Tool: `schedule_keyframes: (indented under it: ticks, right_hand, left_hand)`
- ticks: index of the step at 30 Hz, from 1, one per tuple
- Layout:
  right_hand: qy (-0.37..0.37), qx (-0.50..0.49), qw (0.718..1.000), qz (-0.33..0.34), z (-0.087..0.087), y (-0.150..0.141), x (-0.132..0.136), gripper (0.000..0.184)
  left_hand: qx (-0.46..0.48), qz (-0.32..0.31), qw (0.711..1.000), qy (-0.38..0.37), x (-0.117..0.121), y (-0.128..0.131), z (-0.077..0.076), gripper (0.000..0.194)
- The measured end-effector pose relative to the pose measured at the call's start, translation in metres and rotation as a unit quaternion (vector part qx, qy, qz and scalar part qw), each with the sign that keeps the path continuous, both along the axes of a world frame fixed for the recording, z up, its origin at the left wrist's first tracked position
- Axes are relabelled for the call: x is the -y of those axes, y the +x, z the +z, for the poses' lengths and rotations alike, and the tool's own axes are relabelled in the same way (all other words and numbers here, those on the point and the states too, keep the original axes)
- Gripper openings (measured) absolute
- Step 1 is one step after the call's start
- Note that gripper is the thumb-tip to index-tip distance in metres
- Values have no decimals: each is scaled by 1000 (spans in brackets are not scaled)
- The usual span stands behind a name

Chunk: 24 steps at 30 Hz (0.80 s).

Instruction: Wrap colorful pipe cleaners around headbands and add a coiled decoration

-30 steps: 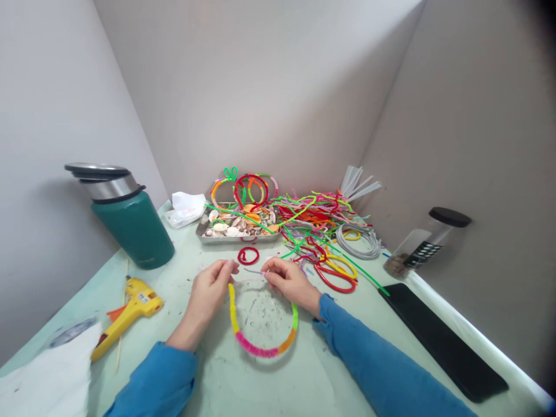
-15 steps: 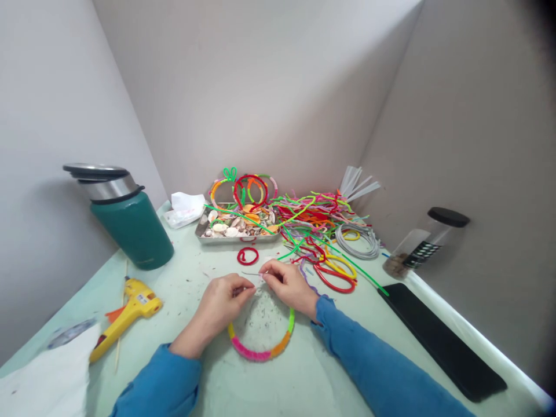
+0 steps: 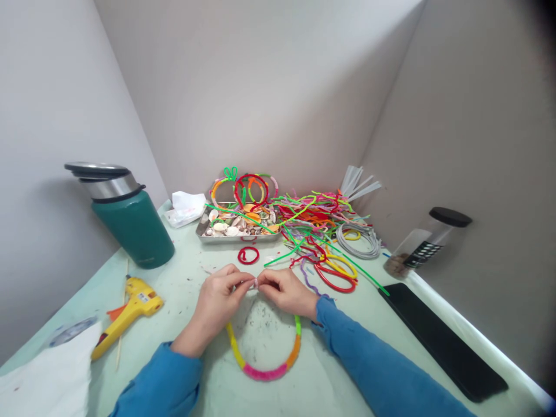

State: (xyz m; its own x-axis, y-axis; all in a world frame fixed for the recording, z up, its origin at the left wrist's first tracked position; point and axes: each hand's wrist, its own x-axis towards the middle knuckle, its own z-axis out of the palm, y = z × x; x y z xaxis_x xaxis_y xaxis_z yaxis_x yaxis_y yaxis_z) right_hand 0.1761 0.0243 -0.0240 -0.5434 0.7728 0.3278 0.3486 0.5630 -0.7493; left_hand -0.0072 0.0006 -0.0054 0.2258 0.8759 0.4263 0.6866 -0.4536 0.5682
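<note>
A ring wrapped in coloured pipe cleaner [image 3: 266, 373], with yellow, pink, orange and green sections, hangs in a loop below both hands. My left hand [image 3: 223, 298] is closed in a pinch at the ring's upper left end. My right hand [image 3: 284, 289] pinches the upper right end, and the fingertips of the two hands meet. Between them a small pale pink or white bit of the ring shows; the rest of the join is hidden by my fingers. Just beyond the hands lies a small red pipe cleaner coil [image 3: 248, 255].
A metal tray [image 3: 238, 238] of shells stands behind, with finished-looking rings [image 3: 252, 191] above it. Pipe cleaners [image 3: 313, 211], red-handled scissors [image 3: 334, 281] and grey wire [image 3: 362, 246] lie right. Left are a green bottle [image 3: 134, 229] and yellow glue gun [image 3: 130, 315]; a black strip [image 3: 441, 341] lies right.
My right hand has moved down and left to meet the left fingertips. The thin wire end seen between the hands no longer shows. The ring's lower part has dropped nearer me and widened.
</note>
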Motion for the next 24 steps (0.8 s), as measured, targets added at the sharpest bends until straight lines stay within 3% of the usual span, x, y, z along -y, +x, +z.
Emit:
schedule_keyframes:
  ticks: [7, 14, 17, 24]
  right_hand:
    - [-137, -75, 987, 30, 1, -1, 1, 11]
    - [-218, -150, 964, 41, 4, -2, 1, 12]
    - [-234, -177, 955, 44, 3, -1, 0, 16]
    - [-219, -218, 951, 27, 0, 0, -5, 21]
  left_hand:
    - [113, 28, 989, -86, -6, -2, 0, 20]
    - [249, 58, 940, -227, -9, -3, 3, 21]
    - [251, 59, 933, -250, -11, -5, -1, 24]
    - [163, 2, 967, -197, -8, -3, -9, 25]
